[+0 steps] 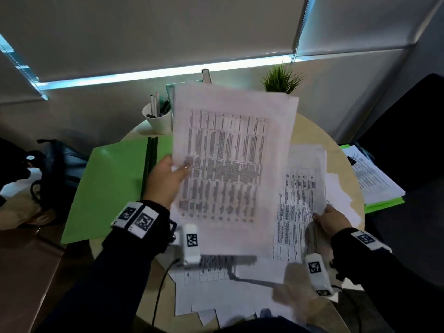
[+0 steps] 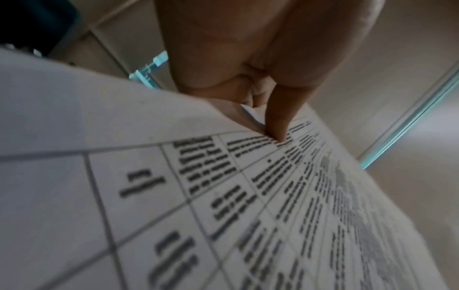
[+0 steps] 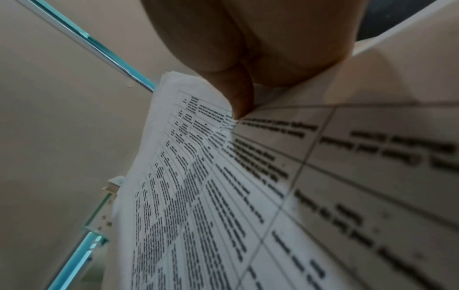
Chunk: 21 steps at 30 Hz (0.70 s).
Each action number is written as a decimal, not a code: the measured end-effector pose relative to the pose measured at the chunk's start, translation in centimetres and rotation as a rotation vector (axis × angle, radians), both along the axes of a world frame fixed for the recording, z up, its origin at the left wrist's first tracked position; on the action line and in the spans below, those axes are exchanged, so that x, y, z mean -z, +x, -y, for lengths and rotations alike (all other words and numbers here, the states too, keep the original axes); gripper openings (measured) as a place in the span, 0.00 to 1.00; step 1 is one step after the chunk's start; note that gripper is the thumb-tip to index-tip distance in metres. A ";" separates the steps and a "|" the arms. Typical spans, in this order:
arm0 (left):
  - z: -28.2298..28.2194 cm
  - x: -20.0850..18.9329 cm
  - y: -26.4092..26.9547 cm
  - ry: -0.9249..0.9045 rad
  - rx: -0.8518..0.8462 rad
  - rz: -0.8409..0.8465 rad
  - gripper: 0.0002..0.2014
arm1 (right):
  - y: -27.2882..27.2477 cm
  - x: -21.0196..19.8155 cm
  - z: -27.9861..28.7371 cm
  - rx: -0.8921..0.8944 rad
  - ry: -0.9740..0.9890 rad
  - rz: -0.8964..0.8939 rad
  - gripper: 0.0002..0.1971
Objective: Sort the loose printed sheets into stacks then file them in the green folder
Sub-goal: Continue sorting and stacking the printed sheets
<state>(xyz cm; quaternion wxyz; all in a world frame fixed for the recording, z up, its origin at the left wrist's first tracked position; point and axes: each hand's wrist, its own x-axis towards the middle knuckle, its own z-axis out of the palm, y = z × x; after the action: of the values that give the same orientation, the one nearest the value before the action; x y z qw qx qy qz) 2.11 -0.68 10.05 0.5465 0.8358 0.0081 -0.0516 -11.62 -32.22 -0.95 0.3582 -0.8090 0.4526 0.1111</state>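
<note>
My left hand (image 1: pixel 168 179) pinches the left edge of a sheaf of printed sheets (image 1: pixel 230 164) held up over the round table; the thumb (image 2: pixel 275 117) presses on the printed table of the top sheet (image 2: pixel 223 196). My right hand (image 1: pixel 331 221) grips a second bundle of printed sheets (image 1: pixel 300 200) by its right edge, lower and to the right; its thumb (image 3: pixel 240 100) lies on that paper (image 3: pixel 223 196). More loose sheets (image 1: pixel 216 296) lie scattered on the table near me. The green folder (image 1: pixel 108 183) lies open on the left.
A white cup of pens (image 1: pixel 157 118) and a small potted plant (image 1: pixel 281 79) stand at the back of the round table (image 1: pixel 310 131). Another green folder with clipped papers (image 1: pixel 374 181) sits on the right. A dark bag (image 1: pixel 55 169) rests at the left.
</note>
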 end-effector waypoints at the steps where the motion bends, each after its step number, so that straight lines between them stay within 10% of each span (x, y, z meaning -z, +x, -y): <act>1: 0.6 0.6 -0.5 0.002 0.013 -0.052 0.06 | 0.3 -0.2 -0.4 0.014 0.027 0.040 0.19; 6: 2.1 3.8 -2.3 0.039 0.018 -0.279 0.13 | 1.0 -0.2 -3.1 0.139 0.239 0.267 0.06; 21: 1.1 8.3 -3.2 0.034 0.143 -0.467 0.42 | 0.7 -1.5 -7.4 0.135 0.392 0.354 0.14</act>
<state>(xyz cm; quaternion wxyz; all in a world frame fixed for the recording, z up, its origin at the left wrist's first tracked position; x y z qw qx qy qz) -1.04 -1.82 1.71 0.5108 0.8087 0.0760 -0.2815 -10.93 -24.80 0.53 0.5880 -0.6990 0.4059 0.0293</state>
